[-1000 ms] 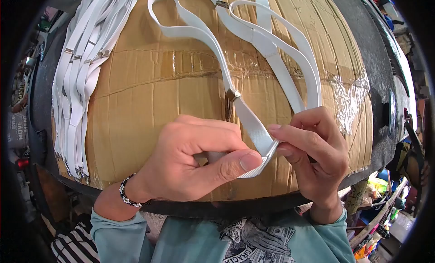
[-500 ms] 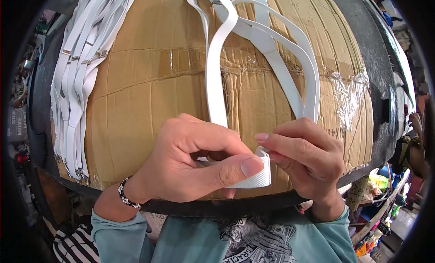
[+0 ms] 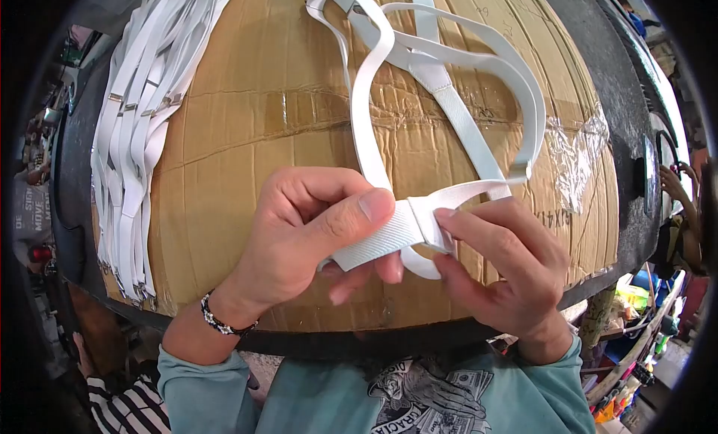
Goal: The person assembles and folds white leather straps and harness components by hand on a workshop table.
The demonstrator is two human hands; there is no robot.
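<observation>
White elastic suspenders [image 3: 465,124] lie looped over the cardboard, one strap end raised in front of me. My left hand [image 3: 310,239] pinches the wide ribbed strap end [image 3: 374,238] between thumb and fingers. At the strap's other side, my right hand [image 3: 516,266] grips the folded edge with thumb and forefinger, near a stitched or looped band across it. A narrow loop of strap hangs below, between the hands. A small metal slider [image 3: 521,171] sits on the strap above my right hand.
Many more white suspenders with metal clips [image 3: 131,157] are heaped along the left of the cardboard sheet [image 3: 254,172]. Clear tape [image 3: 572,165] is stuck on its right side. Beyond the dark table edge at right, another person's hand [image 3: 677,183] shows.
The strap end has been turned and opened out, now showing its wide ribbed length between my hands. My left hand has shifted slightly left, and the slider has come into view at right.
</observation>
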